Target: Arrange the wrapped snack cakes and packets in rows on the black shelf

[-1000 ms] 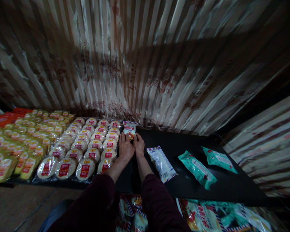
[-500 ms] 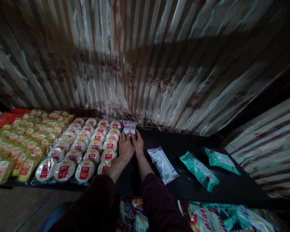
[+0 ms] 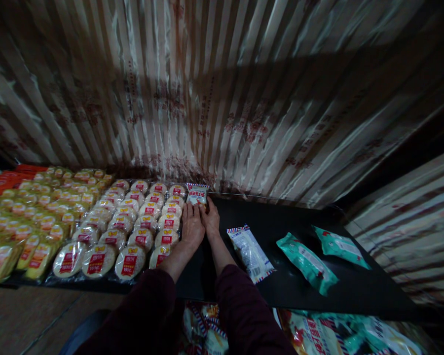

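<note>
Both my hands reach to the back of a black shelf [image 3: 281, 296]. My left hand [image 3: 192, 228] and my right hand [image 3: 210, 220] lie side by side, fingertips pressed on the near edge of a small white snack packet [image 3: 197, 194] with red print and a striped border. The packet stands against the back, right beside the rows of round cakes [image 3: 133, 227] in clear wrappers with red labels. My left hand lies against the rightmost row of those cakes.
Yellow-wrapped snacks [image 3: 25, 222] fill the shelf's left part. A white packet with a striped edge [image 3: 249, 252] lies right of my hands, then two teal packets [image 3: 305, 262] [image 3: 338, 246]. More packets lie in a bag below the shelf edge [image 3: 318, 335]. A striped curtain hangs behind.
The small white packet has been pushed a little farther back toward the curtain, and both hands followed it. The other packets have not moved.
</note>
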`<state>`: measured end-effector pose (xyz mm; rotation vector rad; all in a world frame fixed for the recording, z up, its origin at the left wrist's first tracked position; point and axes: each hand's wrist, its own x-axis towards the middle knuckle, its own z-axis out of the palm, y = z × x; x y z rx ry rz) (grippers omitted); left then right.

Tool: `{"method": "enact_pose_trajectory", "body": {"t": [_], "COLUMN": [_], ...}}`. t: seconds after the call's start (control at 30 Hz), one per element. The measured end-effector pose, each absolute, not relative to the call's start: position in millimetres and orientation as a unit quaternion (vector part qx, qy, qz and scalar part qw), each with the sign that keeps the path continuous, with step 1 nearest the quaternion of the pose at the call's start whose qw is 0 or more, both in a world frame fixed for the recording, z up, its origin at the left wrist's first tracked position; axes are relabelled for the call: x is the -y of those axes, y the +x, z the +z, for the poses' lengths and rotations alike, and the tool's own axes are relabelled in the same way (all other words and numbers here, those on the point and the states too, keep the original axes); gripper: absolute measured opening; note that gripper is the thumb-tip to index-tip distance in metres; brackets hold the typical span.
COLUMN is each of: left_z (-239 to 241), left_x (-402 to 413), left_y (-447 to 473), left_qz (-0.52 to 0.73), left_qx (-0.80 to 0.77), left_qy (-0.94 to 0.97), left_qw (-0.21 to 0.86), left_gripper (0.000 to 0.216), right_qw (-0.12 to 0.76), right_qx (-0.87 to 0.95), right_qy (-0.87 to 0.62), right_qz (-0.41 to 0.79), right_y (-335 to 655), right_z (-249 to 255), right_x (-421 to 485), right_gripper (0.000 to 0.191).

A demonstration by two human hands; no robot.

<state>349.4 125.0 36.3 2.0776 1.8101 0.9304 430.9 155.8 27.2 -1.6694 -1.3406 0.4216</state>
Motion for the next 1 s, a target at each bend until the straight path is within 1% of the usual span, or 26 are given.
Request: {"method": "enact_pose_trajectory", "body": {"t": [0.17,0.27,0.47,0.7,0.87,1.0], "left_z": [40.3,39.7,36.7,38.9,40.2,44.8], "left_x": [-125.7,-127.0,-130.0,-124.4,-111.2,-87.7], "left_y": [349.0,348.7,348.1,344.0,339.8,337.6], "left_qz": [0.300,0.313,0.325,0.342,0.346,0.313], "left_qx": [-0.619,-0.615,-0.608,-0.599,-0.576,-0.574], "left_qy": [0.716,0.714,0.714,0.711,0.725,0.738], "left_qw": [0.118,0.118,0.122,0.136,0.154,0.167], "left_gripper": [0.046,0.045,0.044,0.045,0.046,0.040], "right_qw": [0.474,0.465,0.440,0.421,0.444,0.451], "right_qx": [0.546,0.571,0.577,0.570,0.535,0.526], "right_qy": [-0.669,-0.659,-0.672,-0.693,-0.708,-0.710], "right_qz": [0.173,0.152,0.147,0.130,0.123,0.127], "right_y": [431.4,432.0,431.7,429.0,425.7,423.7], "right_z": [25.1,26.2,24.6,24.5,20.3,19.1], "right_x": [-155.2,-155.2,-155.7,-147.4,-133.6,-110.6], "right_gripper": [0.049,0.044,0.035,0.040,0.041,0.043]}}
